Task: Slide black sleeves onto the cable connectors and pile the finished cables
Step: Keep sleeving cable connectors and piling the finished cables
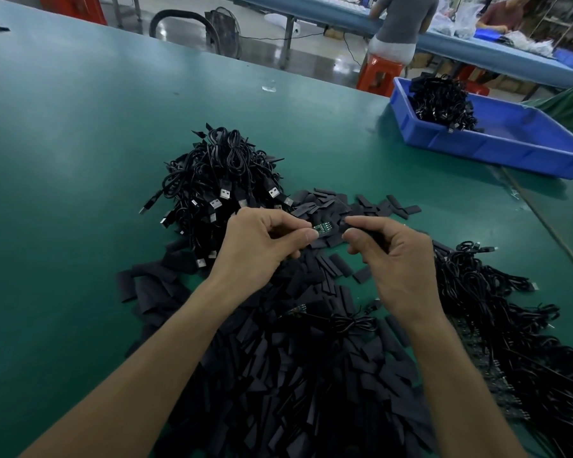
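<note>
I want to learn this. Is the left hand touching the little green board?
Touching. The head view shows the left hand pinching the green board between thumb and forefinger.

green connector board [321,228] bare, raised | black sleeve [344,225] just right, seemingly apart | cable pile [222,180] heaped behind-left

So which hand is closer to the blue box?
Right. The right hand sits left of the blue box; the left hand is farther left, beside the cable pile.
</note>
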